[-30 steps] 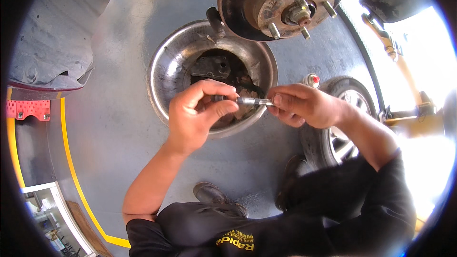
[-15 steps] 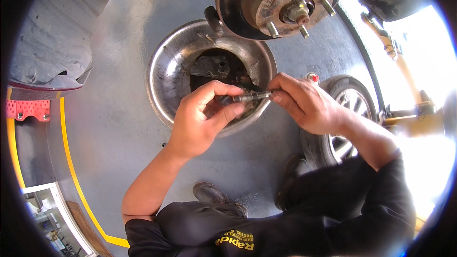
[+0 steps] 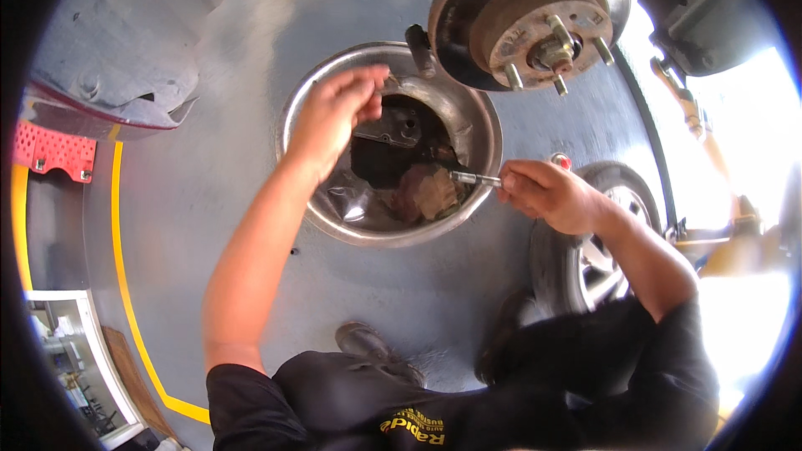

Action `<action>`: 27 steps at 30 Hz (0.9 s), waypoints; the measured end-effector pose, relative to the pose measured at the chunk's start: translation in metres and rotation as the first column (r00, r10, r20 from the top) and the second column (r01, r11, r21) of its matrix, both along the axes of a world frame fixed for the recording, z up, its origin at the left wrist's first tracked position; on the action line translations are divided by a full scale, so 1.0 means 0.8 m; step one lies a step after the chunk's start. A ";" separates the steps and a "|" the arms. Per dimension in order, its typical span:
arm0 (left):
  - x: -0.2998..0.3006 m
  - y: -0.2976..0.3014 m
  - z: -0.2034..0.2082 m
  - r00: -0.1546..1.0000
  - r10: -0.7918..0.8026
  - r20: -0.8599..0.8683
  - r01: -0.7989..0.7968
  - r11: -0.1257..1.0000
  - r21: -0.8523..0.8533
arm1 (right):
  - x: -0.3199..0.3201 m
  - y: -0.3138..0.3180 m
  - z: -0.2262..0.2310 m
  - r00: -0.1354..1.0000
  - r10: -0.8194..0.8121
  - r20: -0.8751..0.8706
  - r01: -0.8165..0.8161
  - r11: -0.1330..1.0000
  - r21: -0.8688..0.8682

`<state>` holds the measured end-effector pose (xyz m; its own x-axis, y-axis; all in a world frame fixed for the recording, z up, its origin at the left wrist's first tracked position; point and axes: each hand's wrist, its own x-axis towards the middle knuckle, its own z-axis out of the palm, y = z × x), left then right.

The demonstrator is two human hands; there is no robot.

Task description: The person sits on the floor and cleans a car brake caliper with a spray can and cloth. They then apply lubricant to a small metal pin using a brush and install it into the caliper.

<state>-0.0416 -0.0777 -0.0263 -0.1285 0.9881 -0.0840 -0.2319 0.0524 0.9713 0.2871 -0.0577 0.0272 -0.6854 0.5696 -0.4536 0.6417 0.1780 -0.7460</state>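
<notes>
In my right hand, closed fingers grip one end of a slim metal pin, which points left over the basin's right rim. My left hand is above the left part of the basin, fingers curled and smeared by motion; whether they hold anything is unclear. Below both hands lies a wide, shiny metal basin with dark liquid in it. A flat dark metal part and a crumpled brownish cloth-like piece lie inside. A dark cylindrical piece shows at the far rim, beside the brake disc.
A bare wheel hub with brake disc and studs hangs at the far right. A wheel with tyre lies right of my right hand, near a small red-topped item. Car bodywork fills the far left, above a red perforated plate.
My left hand has left the pin and moved away, up and left over the basin. The right hand keeps hold of the pin. The whole view has shifted slightly.
</notes>
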 end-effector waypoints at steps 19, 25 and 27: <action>0.005 0.083 0.036 0.937 -0.187 0.296 0.122 0.967 0.225 | -0.004 0.007 0.009 0.993 0.025 0.116 -0.022 0.999 -0.029; 0.010 0.077 0.040 0.940 -0.169 0.296 0.094 0.964 0.250 | -0.004 0.011 0.003 0.992 0.044 0.115 -0.040 0.999 -0.036; 0.014 0.075 0.039 0.950 -0.127 0.287 0.055 0.967 0.248 | -0.006 0.011 0.004 0.992 0.040 0.119 -0.036 0.999 -0.036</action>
